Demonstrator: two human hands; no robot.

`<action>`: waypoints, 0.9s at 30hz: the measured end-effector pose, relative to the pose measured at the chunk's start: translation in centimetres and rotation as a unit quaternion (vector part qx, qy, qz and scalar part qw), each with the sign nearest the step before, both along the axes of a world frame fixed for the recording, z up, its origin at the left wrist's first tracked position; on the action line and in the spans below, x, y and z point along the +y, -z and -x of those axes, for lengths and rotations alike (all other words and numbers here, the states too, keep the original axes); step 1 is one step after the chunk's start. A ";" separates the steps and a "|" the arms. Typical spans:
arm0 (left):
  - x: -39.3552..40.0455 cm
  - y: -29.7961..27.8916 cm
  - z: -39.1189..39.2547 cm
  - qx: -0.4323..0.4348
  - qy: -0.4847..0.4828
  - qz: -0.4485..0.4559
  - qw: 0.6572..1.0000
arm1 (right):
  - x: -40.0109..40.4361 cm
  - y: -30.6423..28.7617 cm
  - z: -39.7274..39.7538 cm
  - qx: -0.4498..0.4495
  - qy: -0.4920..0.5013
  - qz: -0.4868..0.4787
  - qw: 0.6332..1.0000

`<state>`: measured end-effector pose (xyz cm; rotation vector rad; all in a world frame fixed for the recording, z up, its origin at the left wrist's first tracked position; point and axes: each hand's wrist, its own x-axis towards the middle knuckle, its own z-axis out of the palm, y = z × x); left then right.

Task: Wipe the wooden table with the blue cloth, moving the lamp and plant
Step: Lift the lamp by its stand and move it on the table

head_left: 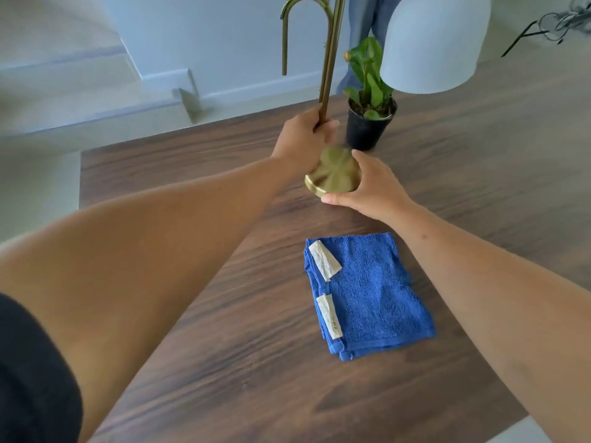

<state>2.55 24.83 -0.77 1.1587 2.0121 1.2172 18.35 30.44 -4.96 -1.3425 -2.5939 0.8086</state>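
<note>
A brass lamp with a round base (332, 172) and a white dome shade (435, 43) stands on the dark wooden table (192, 330). My left hand (303, 139) grips the lamp's thin stem just above the base. My right hand (367, 187) holds the base's rim, thumb at the front edge and fingers round the right side. A small green plant in a black pot (367, 123) sits just behind the lamp, partly under the shade. The folded blue cloth (367, 295) with two white labels lies flat on the table, nearer to me than the lamp.
The table's left edge (81, 174) drops to a pale floor. A person in jeans (364, 27) stands behind the table. Pale steps rise at the far left. A dark wire object (556, 24) shows at the top right.
</note>
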 end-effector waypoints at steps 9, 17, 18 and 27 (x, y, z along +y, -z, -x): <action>-5.5 -0.4 4.6 -0.018 -0.043 -0.015 0.999 | -4.0 0.2 5.7 0.005 -0.048 -0.048 0.998; -16.0 -0.4 9.3 0.006 -0.120 -0.010 0.993 | -12.0 0.0 11.6 0.033 -0.133 -0.026 0.990; -17.0 -0.4 9.6 0.009 -0.129 -0.013 0.991 | -12.8 0.0 12.0 0.032 -0.144 -0.023 0.989; -20.8 0.2 8.5 -0.001 -0.147 -0.025 0.989 | -15.3 0.0 11.3 0.015 -0.172 -0.035 0.984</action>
